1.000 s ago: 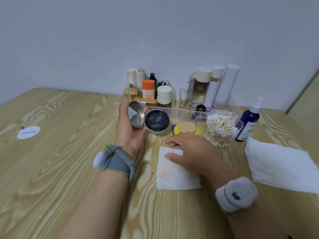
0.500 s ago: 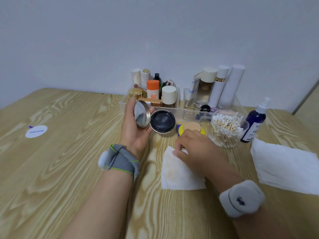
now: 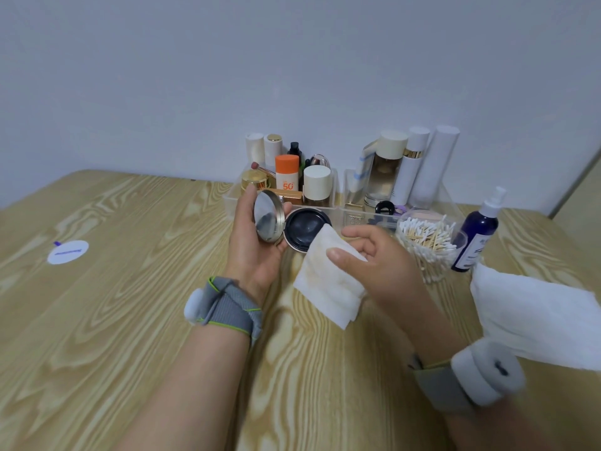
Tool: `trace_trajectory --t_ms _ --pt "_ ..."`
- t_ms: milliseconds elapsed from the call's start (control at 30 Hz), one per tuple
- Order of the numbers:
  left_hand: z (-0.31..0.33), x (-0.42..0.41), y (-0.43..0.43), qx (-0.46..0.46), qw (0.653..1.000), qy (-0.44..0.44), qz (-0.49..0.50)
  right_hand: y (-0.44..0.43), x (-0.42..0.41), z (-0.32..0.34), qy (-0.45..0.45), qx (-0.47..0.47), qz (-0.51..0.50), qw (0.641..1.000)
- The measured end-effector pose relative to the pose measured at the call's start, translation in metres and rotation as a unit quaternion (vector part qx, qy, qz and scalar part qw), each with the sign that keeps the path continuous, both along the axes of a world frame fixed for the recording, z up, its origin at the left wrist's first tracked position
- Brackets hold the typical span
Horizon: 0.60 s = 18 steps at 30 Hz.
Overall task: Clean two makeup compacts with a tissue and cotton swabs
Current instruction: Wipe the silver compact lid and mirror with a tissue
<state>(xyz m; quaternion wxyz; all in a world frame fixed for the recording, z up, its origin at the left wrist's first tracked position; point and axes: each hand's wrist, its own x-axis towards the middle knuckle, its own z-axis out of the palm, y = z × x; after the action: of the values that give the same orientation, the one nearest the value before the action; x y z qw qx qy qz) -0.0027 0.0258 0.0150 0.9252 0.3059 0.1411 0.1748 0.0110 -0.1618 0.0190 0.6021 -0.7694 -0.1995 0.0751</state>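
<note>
Plain pale grey-blue wall (image 3: 292, 60), light wood-grain table (image 3: 97, 320) against it, soft even light

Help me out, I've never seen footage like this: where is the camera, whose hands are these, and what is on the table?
There is no machine here. A person wears a camera on the head, so the one picture looks forward and down at their own arms. The left hand holds an open round compact, its mirror lid tilted up. The right hand pinches a folded, slightly stained tissue, whose top corner overlaps the compact's dark base. Both wrists carry grey bands. On the wooden table stand a clear tray of cosmetics bottles, a jar of swabs and a blue spray bottle. A white sheet lies at the right.
</note>
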Motion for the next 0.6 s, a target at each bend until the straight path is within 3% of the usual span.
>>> trace_trajectory --t_ms 233,400,600 --pt "0.004 -0.002 -0.001 0.013 0.999 -0.029 0.042 0.001 0.004 -0.002 0.018 0.049 -0.03 0.998" --pt "0.005 0.0 -0.009 0.041 0.998 -0.021 0.05 0.008 0.004 -0.002 0.072 0.159 -0.085 0.981" --pt "0.008 -0.002 -0.02 0.069 0.996 -0.005 0.057 0.011 0.001 -0.001 0.104 0.272 0.024 0.956"
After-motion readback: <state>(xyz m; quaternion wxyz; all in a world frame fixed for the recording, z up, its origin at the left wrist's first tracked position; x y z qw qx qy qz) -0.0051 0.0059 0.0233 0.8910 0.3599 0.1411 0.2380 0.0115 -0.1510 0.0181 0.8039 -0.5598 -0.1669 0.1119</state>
